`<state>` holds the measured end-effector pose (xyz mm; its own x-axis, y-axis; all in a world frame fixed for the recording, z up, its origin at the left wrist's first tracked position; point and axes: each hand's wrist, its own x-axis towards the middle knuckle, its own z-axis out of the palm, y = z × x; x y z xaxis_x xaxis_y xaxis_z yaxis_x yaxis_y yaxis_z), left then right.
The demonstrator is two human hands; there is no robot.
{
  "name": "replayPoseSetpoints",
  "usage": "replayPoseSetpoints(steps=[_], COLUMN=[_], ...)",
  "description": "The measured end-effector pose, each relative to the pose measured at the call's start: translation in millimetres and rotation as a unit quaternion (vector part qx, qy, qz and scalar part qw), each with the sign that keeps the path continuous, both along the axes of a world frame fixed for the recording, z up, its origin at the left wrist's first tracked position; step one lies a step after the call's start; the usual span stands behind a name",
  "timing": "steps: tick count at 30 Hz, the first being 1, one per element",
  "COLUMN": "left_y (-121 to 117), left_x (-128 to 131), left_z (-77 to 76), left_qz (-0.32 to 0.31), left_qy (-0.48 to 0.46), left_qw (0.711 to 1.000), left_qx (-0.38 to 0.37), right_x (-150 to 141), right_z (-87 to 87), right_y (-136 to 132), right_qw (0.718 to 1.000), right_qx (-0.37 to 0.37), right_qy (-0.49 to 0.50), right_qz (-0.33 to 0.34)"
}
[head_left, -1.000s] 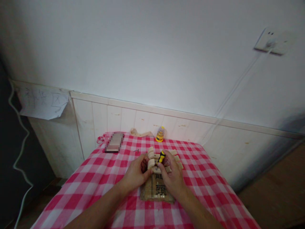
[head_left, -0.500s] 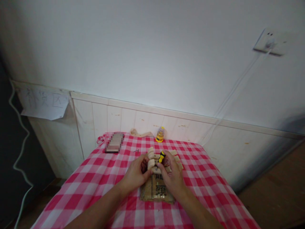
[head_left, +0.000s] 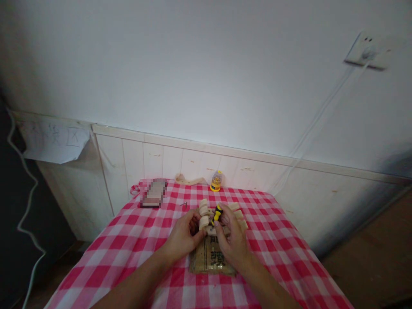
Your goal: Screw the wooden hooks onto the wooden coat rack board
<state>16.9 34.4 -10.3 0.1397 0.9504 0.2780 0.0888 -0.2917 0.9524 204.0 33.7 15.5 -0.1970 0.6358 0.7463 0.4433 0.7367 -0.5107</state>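
My right hand (head_left: 234, 234) grips a short yellow-and-black screwdriver (head_left: 218, 213), its handle tilted and its lower end over the wooden piece. My left hand (head_left: 186, 234) is closed on the left side of a pale wooden assembly (head_left: 204, 222) with curved, rib-like parts; more of these ribs show beyond my right hand. The middle of the assembly is partly covered by my fingers. Under it lies a brown, plastic-wrapped block (head_left: 209, 257) with dark printed characters. Where the screwdriver's tip sits is too small to make out.
A yellow-capped bottle (head_left: 216, 181) stands at the table's back edge beside a curved wooden strip (head_left: 189, 180). A small metal piece (head_left: 183, 204) and a blurred-out flat object (head_left: 154, 194) lie back left. Red-and-white checked cloth (head_left: 128, 244) covers the table, against the wall.
The screwdriver's handle has turned slightly and dropped a little in my right hand. My left hand keeps its hold on the wooden assembly. The view has shifted slightly.
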Motion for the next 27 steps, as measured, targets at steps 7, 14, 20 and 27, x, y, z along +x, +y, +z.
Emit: replayPoseSetpoints(steps=[7, 14, 20, 27], left_y=[-2, -4, -2, -3], left_x=[0, -1, -1, 0], left_z=[0.2, 4.0, -2.2, 3.2], left_qz=[-0.004, 0.012, 0.011, 0.009], left_qy=[0.003, 0.039, 0.024, 0.014], left_qw=[1.000, 0.999, 1.000, 1.000], left_qx=[-0.006, -0.013, -0.015, -0.016], right_x=[2, 3, 4, 4], right_z=[-5.0, 3.0, 5.3, 8.3], right_y=[4, 2, 3, 3], right_qw=[0.999, 0.999, 0.999, 0.998], right_qx=[-0.017, 0.017, 0.020, 0.036], right_qy=[0.041, 0.022, 0.017, 0.004], right_qz=[0.004, -0.029, -0.037, -0.058])
